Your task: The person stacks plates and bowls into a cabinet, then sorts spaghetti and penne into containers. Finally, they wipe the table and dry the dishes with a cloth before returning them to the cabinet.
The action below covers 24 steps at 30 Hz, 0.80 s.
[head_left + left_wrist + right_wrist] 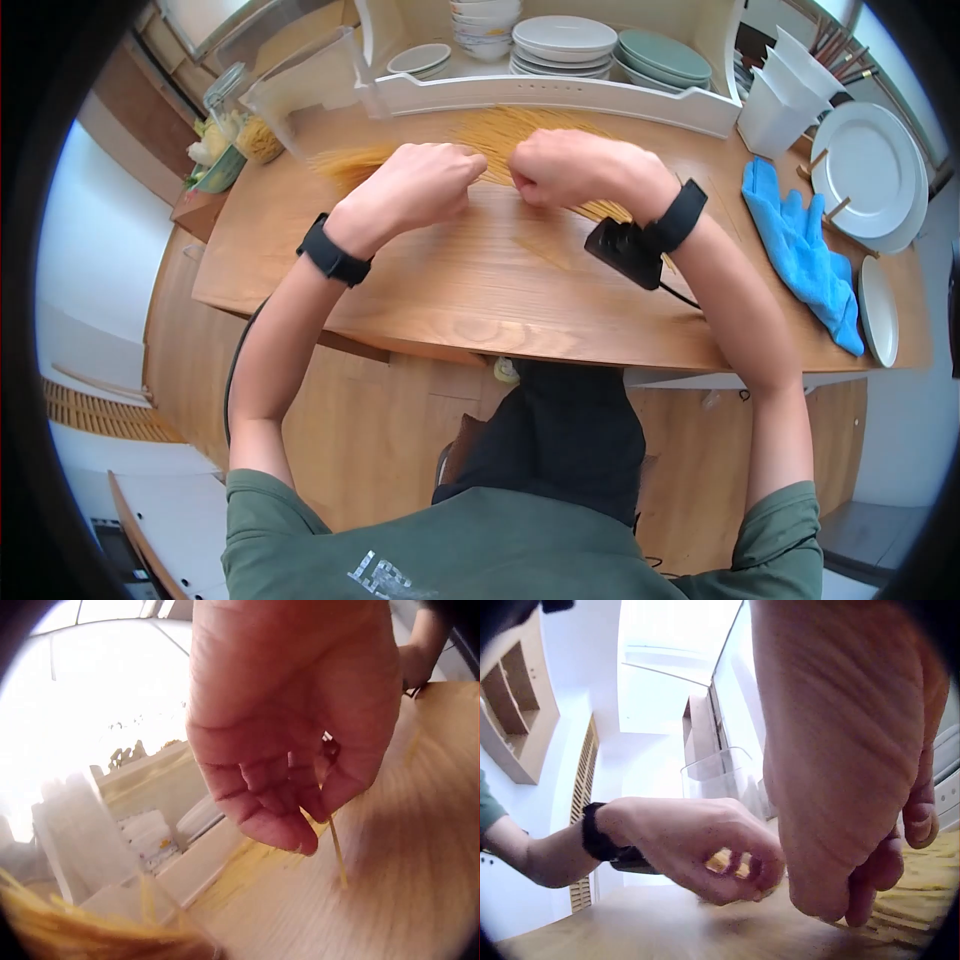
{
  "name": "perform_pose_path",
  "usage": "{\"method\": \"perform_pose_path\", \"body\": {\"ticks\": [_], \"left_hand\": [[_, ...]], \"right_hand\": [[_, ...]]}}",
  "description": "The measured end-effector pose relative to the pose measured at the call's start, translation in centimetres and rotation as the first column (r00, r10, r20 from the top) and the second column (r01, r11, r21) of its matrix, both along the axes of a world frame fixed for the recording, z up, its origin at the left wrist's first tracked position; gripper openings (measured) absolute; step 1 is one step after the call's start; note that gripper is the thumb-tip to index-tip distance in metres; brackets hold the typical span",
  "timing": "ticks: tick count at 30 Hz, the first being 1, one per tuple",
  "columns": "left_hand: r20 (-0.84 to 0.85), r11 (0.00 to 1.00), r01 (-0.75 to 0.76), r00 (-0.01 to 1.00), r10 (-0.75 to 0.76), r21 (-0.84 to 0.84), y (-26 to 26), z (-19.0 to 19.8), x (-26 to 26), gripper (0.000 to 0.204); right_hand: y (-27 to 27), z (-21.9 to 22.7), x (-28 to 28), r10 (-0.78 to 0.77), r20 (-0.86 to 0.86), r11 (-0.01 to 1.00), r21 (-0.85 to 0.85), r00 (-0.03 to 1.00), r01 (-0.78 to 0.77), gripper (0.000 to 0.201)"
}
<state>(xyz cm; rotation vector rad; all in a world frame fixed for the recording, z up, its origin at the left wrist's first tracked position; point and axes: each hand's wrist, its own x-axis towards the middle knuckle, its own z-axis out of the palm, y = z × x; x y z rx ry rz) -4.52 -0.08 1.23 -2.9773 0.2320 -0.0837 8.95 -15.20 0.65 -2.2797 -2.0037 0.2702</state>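
Thin yellow pasta strands (480,122) lie spread along the back of the wooden table, with a thicker bundle (340,165) left of them. My left hand (425,185) is bent over the table; in the left wrist view its thumb and fingertips pinch one strand (339,855) that points down to the wood. Close by on the right, my right hand (580,168) has its fingers curled beside the loose strands (922,889). Whether those fingers hold a strand is hidden. The two hands are a small gap apart, knuckles facing up.
A white shelf (560,95) with bowls and plates stands behind the pasta. At the left are a clear container (315,100) and a glass jar (228,95). A blue glove (800,250), a racked plate (868,165) and an oval dish (879,310) are at the right.
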Motion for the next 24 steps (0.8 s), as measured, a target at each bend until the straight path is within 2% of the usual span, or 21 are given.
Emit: {"method": "perform_pose_path", "body": {"ticks": [2,3,4,5,6,8,9,11,13,14,16,17,19,20,22,23,24], "left_hand": [[0.032,0.999,0.039,0.999,-0.038,-0.038,-1.3,-0.1,-0.5,0.006],[0.084,0.984,0.165,0.984,-0.159,-0.071,-2.0,-0.4,-0.6,0.009],[0.141,0.952,0.289,0.951,-0.274,-0.097,-2.8,-0.6,-0.8,0.013],[0.059,0.955,0.287,0.957,-0.283,-0.081,-4.2,-0.4,-1.1,0.016],[0.065,0.947,0.306,0.951,-0.301,-0.101,-5.1,-0.8,-1.3,0.019],[0.097,0.932,0.352,0.934,-0.344,-0.090,-6.3,-1.6,-1.7,0.034],[0.093,0.927,0.364,0.930,-0.356,-0.091,-6.2,-2.2,-1.3,0.034],[0.216,0.907,0.420,0.889,-0.404,-0.034,-5.8,-3.7,-0.4,0.040],[0.201,0.916,0.399,0.900,-0.387,-0.024,-5.1,-3.7,0.6,0.046],[0.157,0.930,0.361,0.924,-0.348,-0.067,-4.9,-3.6,1.2,0.048],[0.119,0.942,0.321,0.943,-0.309,-0.096,-4.4,-3.7,2.9,0.054],[0.068,0.940,0.309,0.951,-0.302,-0.147,-4.4,-3.2,3.7,0.059],[0.020,0.946,0.246,0.969,-0.248,-0.210,-4.6,-2.6,4.5,0.061],[0.039,0.939,0.269,0.963,-0.267,-0.216,-4.2,-2.8,5.0,0.062],[0.042,0.932,0.267,0.964,-0.264,-0.244,-3.6,-3.0,5.0,0.062],[0.034,0.932,0.259,0.965,-0.259,-0.254,-3.4,-3.0,4.8,0.062],[0.044,0.925,0.268,0.963,-0.266,-0.270,-3.0,-3.1,4.8,0.061]], "right_hand": [[-0.2,0.4,1.1,-0.028,-0.013,1.000,-0.005,1.000,0.028,0.016],[-0.2,0.6,1.6,-0.041,-0.018,0.999,-0.011,0.999,0.041,0.016],[-0.5,0.3,2.5,-0.027,-0.061,0.998,0.059,0.998,0.030,0.017],[-0.8,0.5,3.2,-0.038,-0.067,0.997,0.061,0.997,0.042,0.017],[-1.1,0.8,3.9,-0.066,-0.046,0.996,0.064,0.997,0.069,0.017],[-1.8,2.0,5.7,-0.102,0.002,0.993,0.051,0.995,0.102,0.018],[-2.5,2.6,6.8,-0.137,0.006,0.986,0.101,0.991,0.135,0.017],[-4.4,4.1,8.6,-0.213,-0.033,0.958,0.190,0.976,0.216,0.016],[-6.5,5.6,9.7,-0.273,-0.100,0.931,0.224,0.957,0.289,0.017],[-7.5,6.0,9.8,-0.284,-0.087,0.931,0.212,0.955,0.297,0.017],[-9.5,6.6,9.7,-0.514,-0.182,0.844,0.068,0.839,0.532,0.021],[-10.4,6.3,10.3,-0.522,-0.165,0.843,0.053,0.837,0.536,0.021],[-11.9,5.1,11.3,-0.639,0.053,0.741,-0.228,0.768,0.632,0.031],[-12.6,4.5,11.6,-0.638,0.069,0.735,-0.243,0.767,0.634,0.031],[-14.1,3.4,11.9,-0.648,0.227,0.659,-0.313,0.727,0.684,0.045],[-15.0,2.9,11.8,-0.641,0.238,0.653,-0.330,0.730,0.681,0.045],[-15.9,2.5,11.8,-0.689,0.186,0.651,-0.265,0.701,0.711,0.051]]}}
